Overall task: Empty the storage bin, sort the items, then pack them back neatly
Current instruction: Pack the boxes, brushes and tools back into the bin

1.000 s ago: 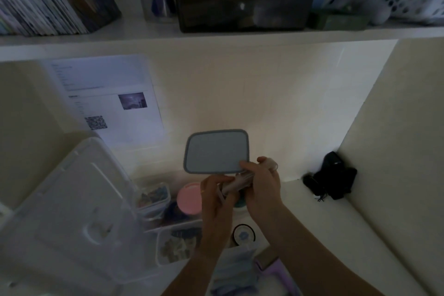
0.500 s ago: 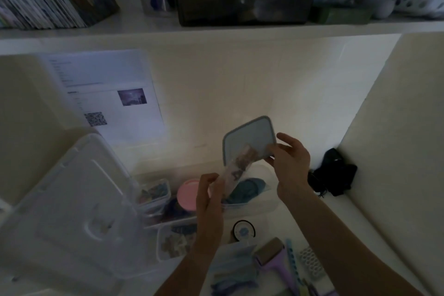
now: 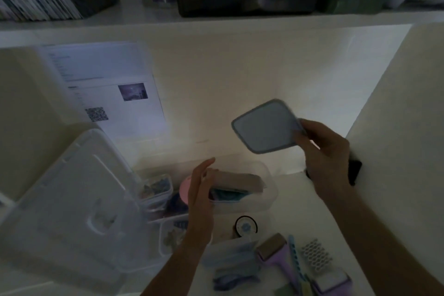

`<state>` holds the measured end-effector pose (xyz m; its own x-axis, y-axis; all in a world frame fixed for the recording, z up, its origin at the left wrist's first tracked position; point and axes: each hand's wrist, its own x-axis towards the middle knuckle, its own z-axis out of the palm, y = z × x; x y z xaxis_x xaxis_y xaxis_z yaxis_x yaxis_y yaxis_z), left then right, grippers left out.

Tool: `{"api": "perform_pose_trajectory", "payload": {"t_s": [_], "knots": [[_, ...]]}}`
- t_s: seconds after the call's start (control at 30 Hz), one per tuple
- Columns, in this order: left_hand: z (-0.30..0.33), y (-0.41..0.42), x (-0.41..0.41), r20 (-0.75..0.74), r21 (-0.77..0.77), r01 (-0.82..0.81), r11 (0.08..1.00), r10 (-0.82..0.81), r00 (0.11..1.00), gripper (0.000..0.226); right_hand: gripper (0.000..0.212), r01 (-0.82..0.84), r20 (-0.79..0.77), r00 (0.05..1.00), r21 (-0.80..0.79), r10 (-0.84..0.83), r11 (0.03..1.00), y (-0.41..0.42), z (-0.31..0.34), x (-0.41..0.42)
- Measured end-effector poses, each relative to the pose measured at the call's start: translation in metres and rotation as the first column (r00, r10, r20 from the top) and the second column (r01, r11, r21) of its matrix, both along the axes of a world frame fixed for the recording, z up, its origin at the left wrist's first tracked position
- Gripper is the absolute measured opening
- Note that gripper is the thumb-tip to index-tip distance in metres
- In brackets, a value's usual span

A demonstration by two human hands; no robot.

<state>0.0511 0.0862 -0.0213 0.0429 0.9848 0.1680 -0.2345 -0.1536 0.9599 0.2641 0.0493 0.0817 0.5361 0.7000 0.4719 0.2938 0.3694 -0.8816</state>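
My right hand [image 3: 323, 151] pinches a grey-blue rectangular lid [image 3: 264, 125] by its corner and holds it in the air, tilted, to the right of the bin. Lower down, my left hand [image 3: 200, 190] holds a flat beige packet [image 3: 236, 181] over a small clear container [image 3: 266, 197] that has something teal inside. The clear storage bin [image 3: 156, 216] lies under the left hand, with a pink round lid [image 3: 185, 191] and small clear boxes [image 3: 156, 186] of coloured bits in it. Its big clear lid [image 3: 72, 211] leans at the left.
On the desk at the front lie a round black-rimmed disc [image 3: 246, 226], a purple roller [image 3: 274, 255], a white honeycomb piece [image 3: 316, 253] and a clear bag [image 3: 230, 257]. A black object [image 3: 354, 170] sits in the right corner. A printed sheet [image 3: 105, 89] hangs on the back wall under a loaded shelf.
My right hand has carried the grey-blue lid up and to the right. My left hand has lowered the beige packet from upright down flat over the small clear container.
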Motion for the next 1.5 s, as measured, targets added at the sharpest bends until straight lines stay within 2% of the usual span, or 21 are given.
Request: {"api": "perform_pose_trajectory", "payload": {"t_s": [0.07, 0.1, 0.13, 0.17, 0.2, 0.27, 0.3, 0.33, 0.37, 0.4, 0.47, 0.53, 0.67, 0.73, 0.9, 1.03, 1.1, 1.23, 1.33, 1.43, 1.5], "knots": [[-0.001, 0.002, 0.0, 0.007, -0.03, -0.002, 1.0, 0.003, 1.0, 0.036, 0.023, -0.092, 0.328, 0.942, 0.037, 0.075, 0.995, -0.009, -0.007, -0.003], [-0.002, 0.003, 0.0, 0.011, -0.043, -0.004, 0.999, 0.004, 1.0, 0.038, 0.019, -0.15, 0.457, 0.881, 0.025, 0.122, 0.988, -0.013, -0.013, -0.004], [-0.002, 0.004, 0.0, 0.015, -0.055, -0.004, 0.998, 0.004, 1.0, 0.04, 0.014, -0.205, 0.517, 0.836, -0.016, 0.183, 0.979, -0.015, -0.021, -0.001], [-0.001, 0.004, 0.0, 0.021, -0.066, -0.009, 0.998, 0.01, 1.0, 0.044, 0.008, -0.272, 0.479, 0.834, -0.078, 0.275, 0.959, -0.016, -0.029, 0.002], [-0.001, 0.004, 0.0, 0.032, -0.081, -0.014, 0.997, 0.017, 0.999, 0.048, 0.007, -0.358, 0.358, 0.85, -0.145, 0.387, 0.922, -0.018, -0.035, 0.004], [-0.002, 0.004, 0.0, 0.044, -0.093, -0.028, 0.995, 0.032, 0.999, 0.043, 0.031, -0.515, 0.048, 0.845, -0.196, 0.532, 0.835, -0.021, -0.047, 0.012], [-0.004, 0.005, -0.001, 0.028, -0.089, -0.039, 0.995, 0.042, 0.999, 0.037, 0.032, -0.567, -0.074, 0.822, -0.188, 0.564, 0.802, -0.022, -0.052, 0.015], [-0.005, 0.007, -0.001, 0.011, -0.081, -0.053, 0.995, 0.054, 0.998, 0.035, 0.025, -0.603, -0.156, 0.798, -0.177, 0.583, 0.778, -0.023, -0.056, 0.018], [-0.006, 0.008, -0.002, -0.004, -0.077, -0.062, 0.995, 0.061, 0.998, 0.038, 0.018, -0.621, -0.206, 0.783, -0.186, 0.587, 0.762, -0.022, -0.059, 0.02], [-0.008, 0.009, -0.002, -0.014, -0.084, -0.05, 0.995, 0.049, 0.999, 0.038, 0.024, -0.616, -0.237, 0.786, -0.214, 0.571, 0.758, -0.02, -0.063, 0.022], [-0.008, 0.009, -0.001, -0.042, -0.084, -0.026, 0.996, 0.023, 0.999, 0.034, 0.038, -0.618, -0.278, 0.784, -0.267, 0.556, 0.739, -0.015, -0.067, 0.025], [-0.004, 0.007, 0.001, -0.042, -0.059, 0.005, 0.998, -0.007, 0.999, 0.04, 0.043, -0.62, -0.281, 0.784, -0.302, 0.554, 0.725, -0.009, -0.069, 0.019], [-0.002, 0.006, 0.005, -0.01, -0.016, 0.044, 0.999, -0.044, 0.999, 0.057, 0.029, -0.526, -0.171, 0.848, -0.383, 0.501, 0.76, -0.005, -0.071, 0.002], [-0.005, 0.008, 0.005, 0.02, -0.015, 0.057, 0.998, -0.057, 0.998, 0.062, 0.032, -0.502, -0.107, 0.856, -0.404, 0.506, 0.765, -0.006, -0.071, -0.004], [-0.01, 0.01, 0.005, 0.086, 0.009, 0.086, 0.996, -0.086, 0.993, 0.062, 0.049, -0.504, -0.171, 0.857, -0.473, 0.486, 0.723, -0.008, -0.077, -0.015], [-0.01, 0.013, 0.006, 0.065, -0.007, 0.061, 0.998, -0.06, 0.996, 0.059, 0.037, -0.415, -0.124, 0.903, -0.5, 0.412, 0.76, -0.005, -0.08, -0.025], [-0.011, 0.013, 0.007, 0.052, -0.034, 0.043, 0.999, -0.041, 0.998, 0.059, 0.026, -0.405, -0.167, 0.912, -0.505, 0.374, 0.763, -0.002, -0.078, -0.029], [-0.015, 0.014, 0.006, 0.06, -0.073, 0.048, 0.996, -0.044, 0.997, 0.056, 0.025, -0.425, -0.366, 0.894, -0.515, 0.258, 0.744, 0.009, -0.08, -0.031], [-0.016, 0.016, 0.005, 0.03, -0.08, 0.004, 0.997, -0.001, 1.0, 0.053, 0.023, -0.473, -0.573, 0.806, -0.472, 0.149, 0.744, 0.016, -0.079, -0.032], [-0.016, 0.022, 0.002, -0.032, -0.063, -0.031, 0.998, 0.029, 0.999, 0.036, 0.027, -0.541, -0.697, 0.705, -0.411, 0.129, 0.734, 0.02, -0.08, -0.031], [-0.016, 0.026, 0.001, -0.043, -0.08, -0.021, 0.997, 0.018, 0.999, 0.035, 0.029, -0.551, -0.749, 0.655, -0.384, 0.099, 0.741, 0.022, -0.083, -0.031]]}}
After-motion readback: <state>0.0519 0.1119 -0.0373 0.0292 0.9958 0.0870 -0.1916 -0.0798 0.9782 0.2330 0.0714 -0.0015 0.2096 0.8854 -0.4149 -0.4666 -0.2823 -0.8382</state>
